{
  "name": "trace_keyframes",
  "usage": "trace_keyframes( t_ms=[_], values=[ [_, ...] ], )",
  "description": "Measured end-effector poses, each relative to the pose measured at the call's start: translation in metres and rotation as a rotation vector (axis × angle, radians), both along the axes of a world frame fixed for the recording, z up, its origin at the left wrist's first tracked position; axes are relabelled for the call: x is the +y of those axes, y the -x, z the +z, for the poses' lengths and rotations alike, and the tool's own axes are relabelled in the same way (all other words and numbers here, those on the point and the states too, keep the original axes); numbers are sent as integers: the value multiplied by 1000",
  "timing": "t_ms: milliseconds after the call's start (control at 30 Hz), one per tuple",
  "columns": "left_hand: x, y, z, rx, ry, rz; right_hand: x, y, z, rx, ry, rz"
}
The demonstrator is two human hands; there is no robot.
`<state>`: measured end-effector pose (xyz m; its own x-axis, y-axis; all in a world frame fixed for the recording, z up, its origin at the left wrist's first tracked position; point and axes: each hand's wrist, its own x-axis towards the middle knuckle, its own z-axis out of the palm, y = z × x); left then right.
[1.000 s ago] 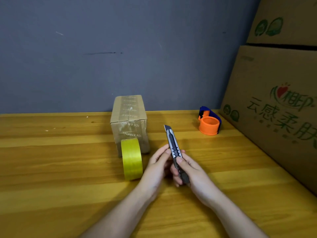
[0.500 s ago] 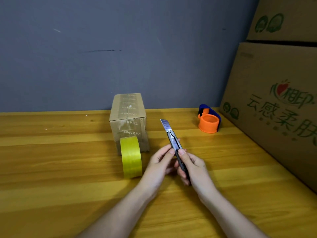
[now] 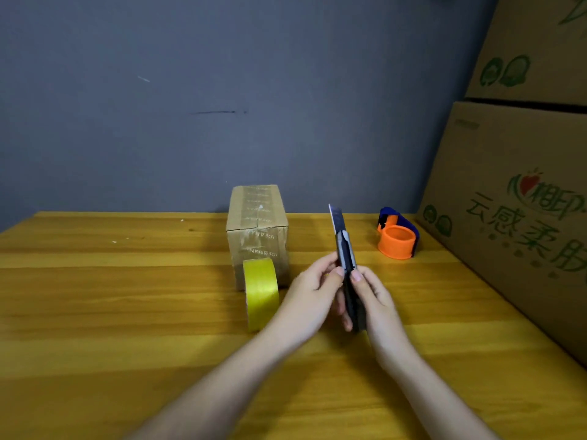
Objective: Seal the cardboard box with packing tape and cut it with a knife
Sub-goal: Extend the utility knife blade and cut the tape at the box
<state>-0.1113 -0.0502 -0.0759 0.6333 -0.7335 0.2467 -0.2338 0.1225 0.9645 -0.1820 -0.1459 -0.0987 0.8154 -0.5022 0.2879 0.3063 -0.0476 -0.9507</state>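
A small cardboard box with clear tape along its top stands near the back of the wooden table. A yellow tape roll stands on edge against the box's front. Both hands hold a dark utility knife upright to the right of the roll. Its blade is slid out and points up and away. My right hand wraps the handle, thumb on the slider. My left hand pinches the knife's body from the left.
An orange and blue tape dispenser sits at the back right of the table. Large printed cardboard cartons are stacked along the right edge. A grey wall closes off the back.
The knife's blade has slid further out of the handle. The knife has tipped from leaning left to nearly upright. Both hands stay on it.
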Motion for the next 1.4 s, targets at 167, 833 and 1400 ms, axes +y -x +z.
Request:
trace_keyframes(
  t_ms=[167, 833, 1400],
  values=[
    [39, -14, 32, -166, -18, 62, 5, -8, 24, 42, 68, 4],
    [99, -75, 17, -41, -277, 201, 41, -44, 37, 262, 214, 74],
    [88, -69, 7, 58, -184, 183, 23, -32, 41, 333, 394, 49]
  ],
)
